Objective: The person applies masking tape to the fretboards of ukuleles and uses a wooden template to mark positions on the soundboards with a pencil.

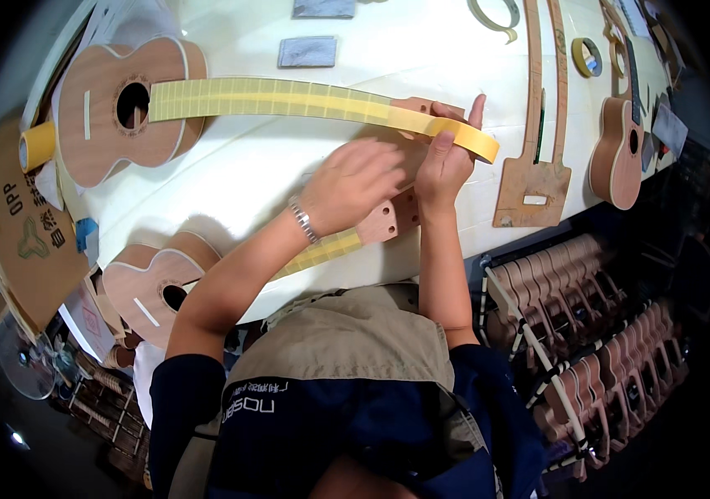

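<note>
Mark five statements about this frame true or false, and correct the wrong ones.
1. The right hand holds a tape roll. True.
2. A metal band circles the right wrist. False: the metal band is on the left wrist.
3. Yellow tape runs along the upper ukulele's neck. True.
4. The upper ukulele's soundhole is taped over. False: its soundhole is uncovered.
5. The left forearm passes in front of the lower ukulele. True.
</note>
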`<state>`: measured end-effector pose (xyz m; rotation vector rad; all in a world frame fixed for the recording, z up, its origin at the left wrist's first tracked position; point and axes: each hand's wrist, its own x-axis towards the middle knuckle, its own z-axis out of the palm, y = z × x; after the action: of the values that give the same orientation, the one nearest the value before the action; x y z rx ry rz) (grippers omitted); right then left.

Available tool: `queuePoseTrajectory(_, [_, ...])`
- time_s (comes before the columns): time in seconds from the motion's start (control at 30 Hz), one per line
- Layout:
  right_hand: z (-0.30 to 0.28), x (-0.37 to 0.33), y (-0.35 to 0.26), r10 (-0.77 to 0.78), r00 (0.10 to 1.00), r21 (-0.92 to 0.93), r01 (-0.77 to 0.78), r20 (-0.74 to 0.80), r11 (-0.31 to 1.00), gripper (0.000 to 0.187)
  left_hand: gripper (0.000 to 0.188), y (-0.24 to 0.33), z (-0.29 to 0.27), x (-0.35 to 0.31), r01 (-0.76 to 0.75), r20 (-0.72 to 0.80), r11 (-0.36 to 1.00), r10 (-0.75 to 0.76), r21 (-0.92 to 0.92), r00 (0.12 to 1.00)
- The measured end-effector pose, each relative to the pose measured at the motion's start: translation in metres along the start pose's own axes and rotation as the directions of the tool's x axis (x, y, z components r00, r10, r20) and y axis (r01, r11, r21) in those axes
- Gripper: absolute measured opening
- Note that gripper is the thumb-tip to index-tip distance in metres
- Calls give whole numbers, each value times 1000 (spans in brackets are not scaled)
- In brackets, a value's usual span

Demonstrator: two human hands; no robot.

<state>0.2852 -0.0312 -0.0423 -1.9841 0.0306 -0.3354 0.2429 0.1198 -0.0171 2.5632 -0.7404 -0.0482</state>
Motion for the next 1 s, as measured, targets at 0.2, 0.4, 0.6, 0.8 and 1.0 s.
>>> queuePoseTrajectory(0.2, [-5, 2, 0, 2, 999, -47, 1, 45, 999, 63, 25, -5, -27, -26, 474, 348, 878, -465, 63, 814])
queuePoseTrajectory(0.4, [-7, -1, 5, -24, 998, -106, 29, 57, 994, 62, 33, -2, -32, 26, 480, 91, 355, -722, -802, 686])
queuePoseTrajectory(0.6, [-7, -1, 7, -23, 998, -96, 28, 54, 995, 61, 44, -10, -25, 35, 506, 110, 424, -676, -751, 729])
queuePoseTrajectory(0.8, [-7, 0, -2, -176, 982, -130, 185, 72, 974, 46, 41, -1, -28, 43, 599, 121, 403, -754, -692, 646])
queuePoseTrajectory(1.0, [8, 9, -44, -567, 775, 178, 539, 278, 823, 35, 44, -21, -6, 14, 481, -120, 820, -536, -310, 836])
